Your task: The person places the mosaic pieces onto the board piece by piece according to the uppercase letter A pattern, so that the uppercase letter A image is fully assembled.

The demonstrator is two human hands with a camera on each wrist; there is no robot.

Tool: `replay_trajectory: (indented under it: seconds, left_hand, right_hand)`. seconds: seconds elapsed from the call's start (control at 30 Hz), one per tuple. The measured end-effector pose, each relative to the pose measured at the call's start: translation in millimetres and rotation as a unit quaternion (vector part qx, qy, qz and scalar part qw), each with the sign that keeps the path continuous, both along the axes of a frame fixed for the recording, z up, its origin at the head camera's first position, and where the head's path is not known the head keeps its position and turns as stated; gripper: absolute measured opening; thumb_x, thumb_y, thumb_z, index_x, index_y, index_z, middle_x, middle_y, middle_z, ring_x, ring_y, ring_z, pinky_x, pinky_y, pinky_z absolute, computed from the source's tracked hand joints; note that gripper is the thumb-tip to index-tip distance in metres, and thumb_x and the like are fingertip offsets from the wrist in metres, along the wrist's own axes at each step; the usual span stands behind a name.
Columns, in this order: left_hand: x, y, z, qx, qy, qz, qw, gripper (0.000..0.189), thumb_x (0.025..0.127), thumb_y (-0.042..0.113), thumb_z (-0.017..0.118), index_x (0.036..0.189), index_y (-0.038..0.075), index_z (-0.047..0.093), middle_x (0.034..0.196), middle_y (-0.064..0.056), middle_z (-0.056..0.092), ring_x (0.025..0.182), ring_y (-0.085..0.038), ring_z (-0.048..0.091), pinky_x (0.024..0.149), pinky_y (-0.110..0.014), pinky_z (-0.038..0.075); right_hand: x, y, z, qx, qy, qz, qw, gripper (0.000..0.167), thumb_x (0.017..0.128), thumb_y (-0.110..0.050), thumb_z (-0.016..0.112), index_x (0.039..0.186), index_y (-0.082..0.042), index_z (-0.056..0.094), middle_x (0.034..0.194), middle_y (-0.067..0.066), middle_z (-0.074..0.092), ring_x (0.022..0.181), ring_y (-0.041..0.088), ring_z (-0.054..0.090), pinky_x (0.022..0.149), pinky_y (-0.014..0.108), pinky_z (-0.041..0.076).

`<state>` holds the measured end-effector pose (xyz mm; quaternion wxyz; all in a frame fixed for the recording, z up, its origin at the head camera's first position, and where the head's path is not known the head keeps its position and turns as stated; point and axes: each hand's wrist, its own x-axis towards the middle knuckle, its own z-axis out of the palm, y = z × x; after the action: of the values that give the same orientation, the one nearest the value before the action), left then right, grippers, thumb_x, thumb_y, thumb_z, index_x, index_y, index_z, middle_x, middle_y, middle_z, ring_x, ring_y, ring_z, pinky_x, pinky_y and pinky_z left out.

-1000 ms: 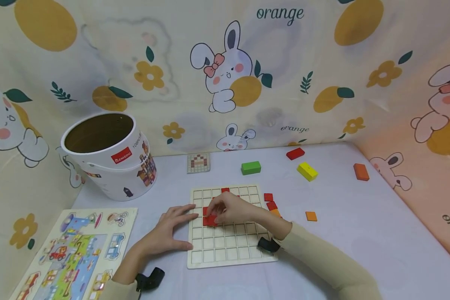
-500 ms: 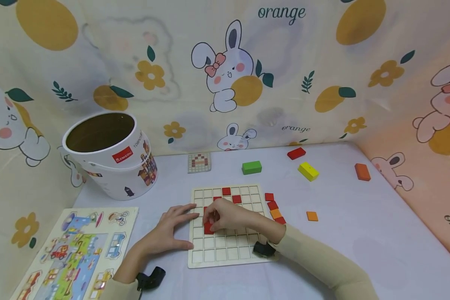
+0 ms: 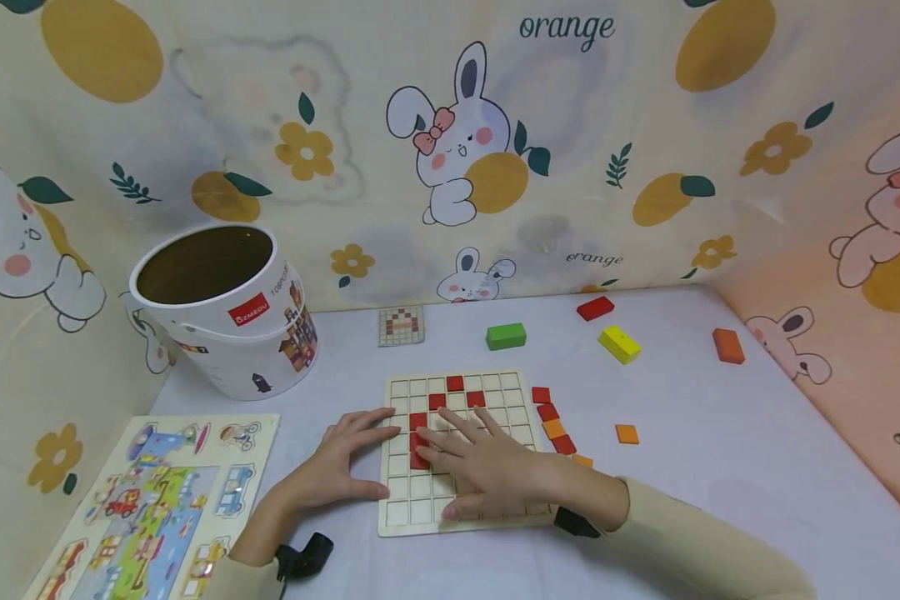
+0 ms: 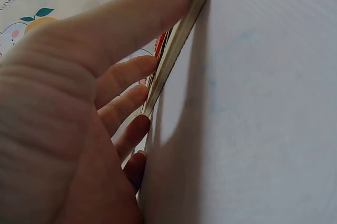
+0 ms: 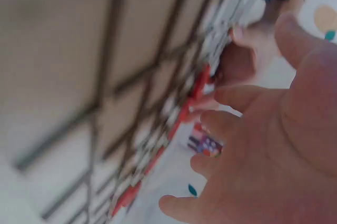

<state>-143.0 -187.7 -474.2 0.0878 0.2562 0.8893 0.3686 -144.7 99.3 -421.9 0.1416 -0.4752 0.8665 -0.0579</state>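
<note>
A wooden grid board (image 3: 412,510) lies mid-table, with several red square tiles (image 3: 418,422) set in its cells. My left hand (image 3: 337,462) rests at the board's left edge, fingers and thumb spread against it; the left wrist view shows the fingertips along the board's edge (image 4: 179,39). My right hand (image 3: 487,467) is spread over the board with nothing in it, and its fingertips overlap the lower red tiles. In the right wrist view the right hand's fingers (image 5: 221,124) are extended beside the grid and the row of red tiles (image 5: 179,121).
Loose red tiles (image 3: 541,395) and orange tiles (image 3: 627,434) lie right of the board. Behind stand a pattern card (image 3: 401,326), a green block (image 3: 506,336), a yellow block (image 3: 619,344) and red and orange blocks. A white bucket (image 3: 232,358) and a picture puzzle (image 3: 165,500) are at left.
My right hand has let go of a red tile in the lower left column, spread its fingers and drawn back to the right. My left hand has stayed at the board's edge.
</note>
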Motion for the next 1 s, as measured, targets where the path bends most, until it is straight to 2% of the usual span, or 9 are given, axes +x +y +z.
replay_trajectory:
  seconds: [0.1,0.23,0.47,0.6,0.73,0.83,0.93,1.0]
  left_hand:
    - [0.3,-0.1,-0.5,0.0,-0.001,0.002,1.0,0.081,0.071,0.049,0.085,0.141,0.02,0.058,0.16,-0.001,0.034,0.143,-0.031,0.027,0.109,-0.066,0.02]
    - [0.8,-0.1,-1.6,0.0,0.0,0.005,1.0,0.08,0.071,0.049,0.085,0.141,0.021,0.058,0.16,-0.002,0.034,0.143,-0.031,0.027,0.108,-0.068,0.021]
    - [0.7,0.7,-1.1,0.003,0.001,0.004,1.0,0.08,0.071,0.049,0.085,0.141,0.02,0.058,0.159,-0.002,0.035,0.143,-0.032,0.027,0.108,-0.068,0.021]
    - [0.0,1.4,-1.5,0.0,0.003,0.007,1.0,0.081,0.07,0.05,0.086,0.141,0.021,0.058,0.159,-0.001,0.035,0.143,-0.031,0.027,0.108,-0.067,0.021]
    - [-0.7,2.7,-2.2,-0.003,0.002,0.011,0.9999,0.082,0.069,0.051,0.086,0.14,0.021,0.059,0.159,-0.001,0.035,0.142,-0.031,0.028,0.109,-0.065,0.022]
    - [-0.5,3.4,-2.7,-0.005,-0.001,0.012,0.9999,0.082,0.069,0.051,0.086,0.14,0.021,0.059,0.159,-0.002,0.035,0.142,-0.031,0.028,0.108,-0.066,0.023]
    - [-0.1,3.4,-2.4,-0.007,-0.003,0.015,0.9999,0.082,0.069,0.052,0.086,0.14,0.021,0.059,0.159,-0.002,0.035,0.142,-0.032,0.028,0.108,-0.066,0.023]
    - [0.0,3.2,-2.4,-0.011,0.0,0.017,0.9998,0.082,0.07,0.053,0.085,0.14,0.021,0.059,0.159,-0.002,0.035,0.142,-0.031,0.028,0.108,-0.066,0.024]
  right_hand:
    - [9.2,6,-3.9,0.013,-0.006,0.014,0.9998,0.086,0.092,-0.071,0.044,0.16,-0.023,0.022,0.167,-0.004,0.012,0.153,0.031,-0.001,0.114,0.067,0.006]
    - [12.4,8,-7.8,0.022,0.004,0.022,0.9995,0.086,0.092,-0.074,0.039,0.16,-0.024,0.02,0.167,-0.007,0.01,0.153,0.03,-0.002,0.114,0.067,0.005]
    - [13.9,7,-6.2,0.023,0.014,0.025,0.9993,0.09,0.09,-0.075,0.043,0.16,-0.022,0.023,0.167,-0.005,0.013,0.153,0.03,-0.001,0.114,0.067,0.006]
    - [11.2,13,-5.3,-0.007,-0.021,0.011,0.9997,0.084,0.094,-0.068,0.046,0.16,-0.021,0.024,0.167,-0.003,0.01,0.153,0.03,-0.001,0.115,0.066,0.004]
    - [0.2,33,-4.6,-0.051,-0.037,-0.044,0.9971,0.076,0.096,-0.056,0.055,0.158,-0.018,0.031,0.167,0.004,0.013,0.152,0.033,0.004,0.115,0.066,0.004]
    - [-14.8,56,-5.5,-0.098,-0.023,-0.102,0.9897,0.066,0.094,-0.042,0.066,0.149,-0.012,0.046,0.161,0.014,0.028,0.148,0.038,0.019,0.113,0.067,0.013]
    - [-34.1,83,-8.0,-0.156,-0.026,-0.172,0.9724,0.051,0.091,-0.023,0.073,0.137,-0.006,0.058,0.147,0.019,0.047,0.135,0.04,0.04,0.108,0.064,0.031]
    - [-47.5,99,-10.0,-0.189,-0.043,-0.216,0.9572,0.043,0.09,-0.013,0.074,0.13,-0.003,0.062,0.134,0.017,0.056,0.121,0.035,0.051,0.101,0.056,0.042]
